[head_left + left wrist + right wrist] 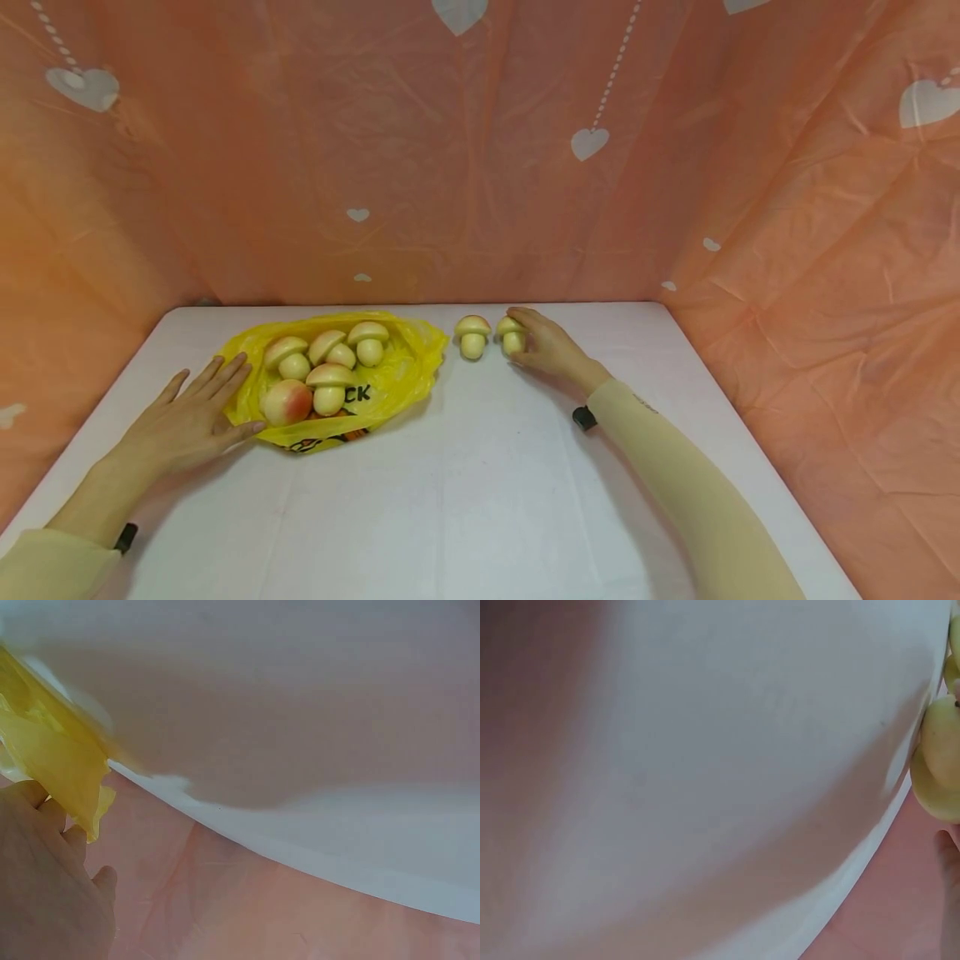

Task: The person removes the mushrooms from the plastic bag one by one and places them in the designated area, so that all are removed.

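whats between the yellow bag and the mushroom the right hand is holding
One free-standing toy mushroom on the white table, between the yellow bag and the held mushroom; the head view shows it.

A white counter (465, 500) carries everything. On its left half lies a crumpled yellow plastic bag (405, 367) with black lettering — five toy mushrooms sit on it. Just right of the bag, near the far edge, two more toy mushrooms stand upright side by side — one (472, 336) free, the other (512, 335) under fingers.
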The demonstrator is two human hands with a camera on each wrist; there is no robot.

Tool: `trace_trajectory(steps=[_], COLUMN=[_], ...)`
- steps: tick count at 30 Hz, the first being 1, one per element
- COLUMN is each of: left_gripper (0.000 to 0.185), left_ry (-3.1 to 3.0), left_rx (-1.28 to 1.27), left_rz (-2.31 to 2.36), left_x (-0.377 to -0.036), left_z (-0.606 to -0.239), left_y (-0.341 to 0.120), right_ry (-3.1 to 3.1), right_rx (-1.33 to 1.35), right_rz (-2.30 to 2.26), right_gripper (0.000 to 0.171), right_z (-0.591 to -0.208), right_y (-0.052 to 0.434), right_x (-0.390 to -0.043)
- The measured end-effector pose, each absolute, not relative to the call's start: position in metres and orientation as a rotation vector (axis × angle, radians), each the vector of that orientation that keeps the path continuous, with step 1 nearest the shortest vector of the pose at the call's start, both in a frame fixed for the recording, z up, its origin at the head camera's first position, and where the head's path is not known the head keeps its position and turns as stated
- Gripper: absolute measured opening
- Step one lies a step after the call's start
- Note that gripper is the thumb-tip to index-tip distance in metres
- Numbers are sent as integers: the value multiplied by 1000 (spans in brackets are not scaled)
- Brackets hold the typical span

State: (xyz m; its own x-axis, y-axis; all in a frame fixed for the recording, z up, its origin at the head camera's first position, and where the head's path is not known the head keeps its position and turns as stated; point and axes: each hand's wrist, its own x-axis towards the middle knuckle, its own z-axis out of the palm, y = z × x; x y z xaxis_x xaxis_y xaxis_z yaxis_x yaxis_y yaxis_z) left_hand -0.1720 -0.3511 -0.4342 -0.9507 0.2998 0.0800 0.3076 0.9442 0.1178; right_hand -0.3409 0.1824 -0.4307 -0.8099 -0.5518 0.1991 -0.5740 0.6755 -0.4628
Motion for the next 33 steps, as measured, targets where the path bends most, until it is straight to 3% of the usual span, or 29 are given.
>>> trace_trajectory(steps=[16,33], left_gripper=[99,98], left_ry=[-3073,-3079], left_rx=[-459,-477], left_rz=[-196,-178], left_x=[-171,-171], left_z=[-432,-431], left_y=[-349,-348], right_ry=[-2701,-2552], right_rx=[856,1171], right_rz=[976,1107], right_gripper=[75,70], right_z=[-407,-392], right_y=[160,61], right_x=[-333,-319])
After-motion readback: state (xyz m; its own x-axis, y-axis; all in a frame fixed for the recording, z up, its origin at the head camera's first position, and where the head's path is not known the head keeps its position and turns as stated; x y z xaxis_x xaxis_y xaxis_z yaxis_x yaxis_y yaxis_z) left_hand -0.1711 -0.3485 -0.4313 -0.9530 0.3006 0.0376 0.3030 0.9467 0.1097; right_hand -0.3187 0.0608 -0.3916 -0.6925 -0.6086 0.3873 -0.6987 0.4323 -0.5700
